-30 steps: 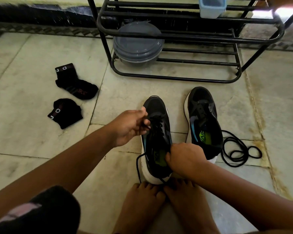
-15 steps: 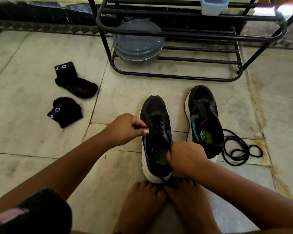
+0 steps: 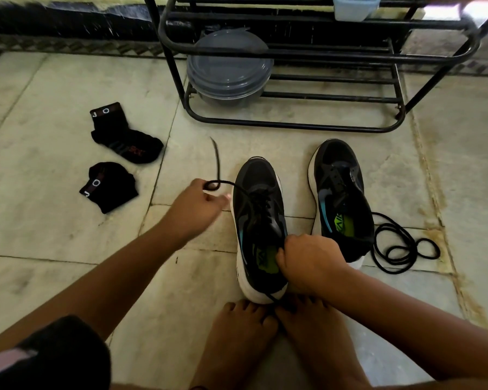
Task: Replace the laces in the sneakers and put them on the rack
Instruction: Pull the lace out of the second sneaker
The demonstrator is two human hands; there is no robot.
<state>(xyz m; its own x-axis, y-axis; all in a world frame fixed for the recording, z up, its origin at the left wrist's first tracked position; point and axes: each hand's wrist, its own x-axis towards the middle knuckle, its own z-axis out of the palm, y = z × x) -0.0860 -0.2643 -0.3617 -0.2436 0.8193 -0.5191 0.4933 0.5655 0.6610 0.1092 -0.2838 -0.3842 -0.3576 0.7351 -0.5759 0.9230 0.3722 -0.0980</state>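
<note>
Floor, pale stone tiles point(image 3: 54, 249), with the person seated and bare feet point(image 3: 268, 333) together at the near edge.

Item 1: black sneaker, near point(image 3: 258, 229), white sole, standing on the floor with its heel against the toes. A black lace point(image 3: 217, 175) runs from its upper eyelets out to the left. The left hand point(image 3: 200, 206) is closed around this lace, a loop showing above the knuckles and the loose end flicking upward, blurred. The right hand point(image 3: 307, 263) is curled shut on the rim of the sneaker's opening; the green insole shows beside it.

Item 2: black sneaker, far point(image 3: 341, 198), just to the right of the first, apart from it, with no lace in its eyelets and a green insole visible inside.

Item 3: loose black lace point(image 3: 400, 246), coiled on the floor, touching the right side of item 2.

Item 4: two black socks point(image 3: 119, 156), well to the left, one flat, one bunched.

Item 5: black metal rack point(image 3: 321, 128), beyond the sneakers. On its lower tier, left end, a round grey lidded container point(image 3: 228, 71), contents not discernible. On an upper bar, a pale blue tub point(image 3: 352, 7), cut off by the frame, interior unseen.
</note>
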